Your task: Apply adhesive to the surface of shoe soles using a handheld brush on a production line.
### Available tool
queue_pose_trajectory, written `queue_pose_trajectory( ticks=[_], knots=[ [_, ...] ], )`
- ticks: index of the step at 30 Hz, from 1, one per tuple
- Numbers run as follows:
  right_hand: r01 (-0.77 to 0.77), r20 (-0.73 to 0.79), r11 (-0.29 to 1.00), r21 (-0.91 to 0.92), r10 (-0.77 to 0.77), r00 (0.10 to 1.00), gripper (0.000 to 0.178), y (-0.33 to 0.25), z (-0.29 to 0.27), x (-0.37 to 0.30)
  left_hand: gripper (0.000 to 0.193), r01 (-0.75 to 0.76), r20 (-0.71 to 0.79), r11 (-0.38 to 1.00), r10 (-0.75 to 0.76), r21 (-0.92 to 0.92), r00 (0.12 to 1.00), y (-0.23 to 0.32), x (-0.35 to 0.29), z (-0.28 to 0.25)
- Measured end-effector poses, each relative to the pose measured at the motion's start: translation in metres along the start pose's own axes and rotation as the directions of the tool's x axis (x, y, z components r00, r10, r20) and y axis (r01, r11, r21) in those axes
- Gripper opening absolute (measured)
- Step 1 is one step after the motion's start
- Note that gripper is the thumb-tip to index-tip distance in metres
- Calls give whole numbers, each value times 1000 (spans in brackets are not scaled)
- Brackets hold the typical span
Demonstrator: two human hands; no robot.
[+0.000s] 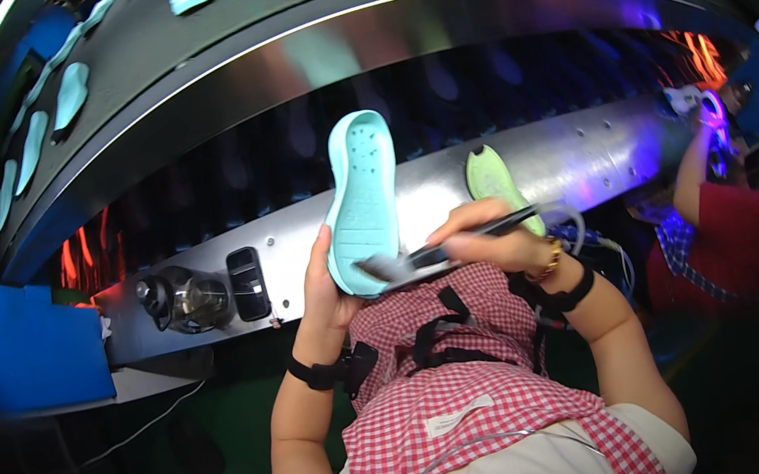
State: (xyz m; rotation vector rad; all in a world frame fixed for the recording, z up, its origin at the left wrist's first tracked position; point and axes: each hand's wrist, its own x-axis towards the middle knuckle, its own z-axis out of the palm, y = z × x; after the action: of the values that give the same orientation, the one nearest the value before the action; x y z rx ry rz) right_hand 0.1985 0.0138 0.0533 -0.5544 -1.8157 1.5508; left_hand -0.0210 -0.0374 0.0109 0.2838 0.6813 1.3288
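Metal is forming the long, smooth surface [587,145], and over it the turquoise sole [364,197] is being held up. The sole is looking like moulded foam: probably light, slightly springy and hard to break, perhaps a little slick, with its raised side rim seeming to be offering the surest hold. Ridges are crossing its near end; small marks are dotting the far one. The left hand [321,293] is wrapping the near left edge, most fingers hiding beneath. The right hand [491,236] is clasping a dark-handled brush [426,256], its pale, flat bristles overlapping the sole's near end. One lime-green, rounded piece [491,179] is lying beyond.
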Motion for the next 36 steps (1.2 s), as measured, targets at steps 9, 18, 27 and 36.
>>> queue_pose_trajectory(
  ticks=[9,18,27,36],
  knots=[
    [288,-467,705,648,68,882,33,7,-11,-43,59,-383,332,917,331,107,884,126,-42,62],
    [228,-477,620,751,271,836,33,12,-19,-72,76,-479,-133,776,469,-411,873,287,101,89],
    [234,-512,548,803,433,742,31,12,-91,-104,69,-164,232,-169,571,972,787,255,142,232],
    [244,-482,486,839,456,748,30,30,-162,-134,59,148,205,-675,414,723,887,239,248,276]
  ],
)
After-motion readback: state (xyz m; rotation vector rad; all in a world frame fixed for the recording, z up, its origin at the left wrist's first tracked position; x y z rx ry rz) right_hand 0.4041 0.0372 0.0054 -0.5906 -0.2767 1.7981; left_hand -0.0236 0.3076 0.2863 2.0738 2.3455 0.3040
